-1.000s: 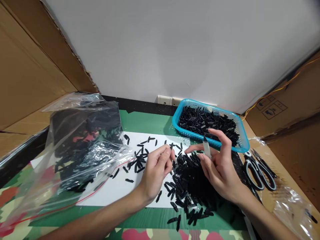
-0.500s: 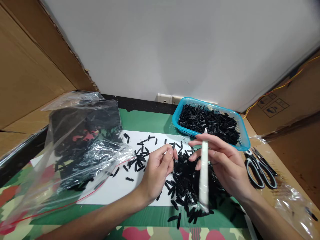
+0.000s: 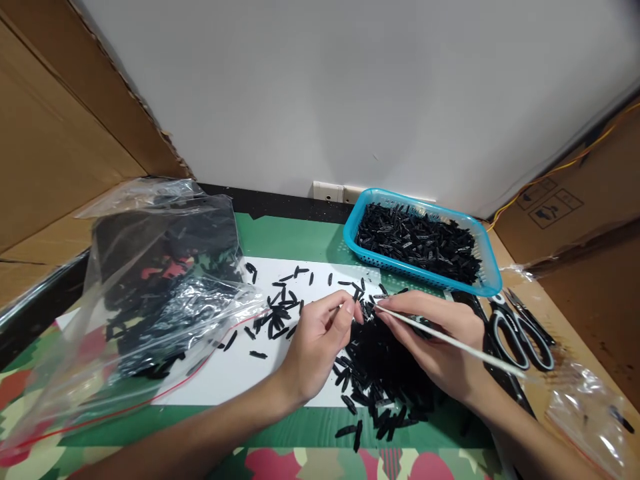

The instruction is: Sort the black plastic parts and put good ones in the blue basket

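Head view — white stick diagonal, tip upper-left.

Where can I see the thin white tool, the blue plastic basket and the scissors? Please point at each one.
Thin white tool (image 3: 450, 339): head view, middle of its shaft.
Blue plastic basket (image 3: 400, 267): head view, its front wall.
Scissors (image 3: 517, 335): head view, on the handles.

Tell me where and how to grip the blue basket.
Probably best by the rim at the two short ends of the blue basket, coming from left and right together. It sits upright, a long side roughly facing the person, and the rim stands free of the black pieces inside.
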Demonstrator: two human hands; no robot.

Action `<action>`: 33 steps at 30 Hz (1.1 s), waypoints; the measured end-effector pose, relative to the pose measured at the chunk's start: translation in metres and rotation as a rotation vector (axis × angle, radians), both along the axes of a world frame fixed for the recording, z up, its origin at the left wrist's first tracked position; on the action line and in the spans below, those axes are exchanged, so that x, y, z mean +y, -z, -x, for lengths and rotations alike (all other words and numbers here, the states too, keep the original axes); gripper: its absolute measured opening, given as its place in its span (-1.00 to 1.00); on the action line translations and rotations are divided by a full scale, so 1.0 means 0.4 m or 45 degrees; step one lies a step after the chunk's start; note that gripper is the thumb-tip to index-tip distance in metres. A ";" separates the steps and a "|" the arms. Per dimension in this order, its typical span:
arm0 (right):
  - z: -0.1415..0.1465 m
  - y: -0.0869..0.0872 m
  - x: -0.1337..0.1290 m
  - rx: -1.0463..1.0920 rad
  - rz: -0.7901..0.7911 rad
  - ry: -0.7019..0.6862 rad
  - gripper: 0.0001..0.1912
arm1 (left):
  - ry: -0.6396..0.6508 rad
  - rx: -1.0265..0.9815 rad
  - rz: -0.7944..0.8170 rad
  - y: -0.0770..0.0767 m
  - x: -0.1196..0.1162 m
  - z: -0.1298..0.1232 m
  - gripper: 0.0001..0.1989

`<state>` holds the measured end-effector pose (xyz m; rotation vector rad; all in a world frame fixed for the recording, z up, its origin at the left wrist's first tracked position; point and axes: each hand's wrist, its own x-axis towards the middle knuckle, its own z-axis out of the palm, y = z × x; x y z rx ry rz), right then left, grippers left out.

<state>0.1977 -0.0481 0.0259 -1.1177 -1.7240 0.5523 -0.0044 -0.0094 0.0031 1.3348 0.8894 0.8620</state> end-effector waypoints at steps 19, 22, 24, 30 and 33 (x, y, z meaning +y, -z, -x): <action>0.011 0.026 0.004 -0.118 -0.292 -0.072 -0.82 | 0.124 0.059 -0.107 0.010 -0.007 0.002 -0.62; 0.006 0.026 0.004 -0.132 -0.279 -0.081 -0.83 | 0.131 0.059 -0.109 0.011 -0.005 0.002 -0.62; 0.003 0.025 0.004 -0.167 -0.274 -0.100 -0.84 | 0.130 0.072 -0.120 0.012 -0.005 0.002 -0.62; 0.015 0.031 -0.002 -0.343 -0.388 -0.057 -0.84 | 0.143 0.143 -0.145 0.015 -0.011 -0.003 -0.56; 0.027 0.039 -0.005 -0.437 -0.483 -0.011 -0.82 | 0.157 0.163 -0.140 0.016 -0.011 -0.003 -0.56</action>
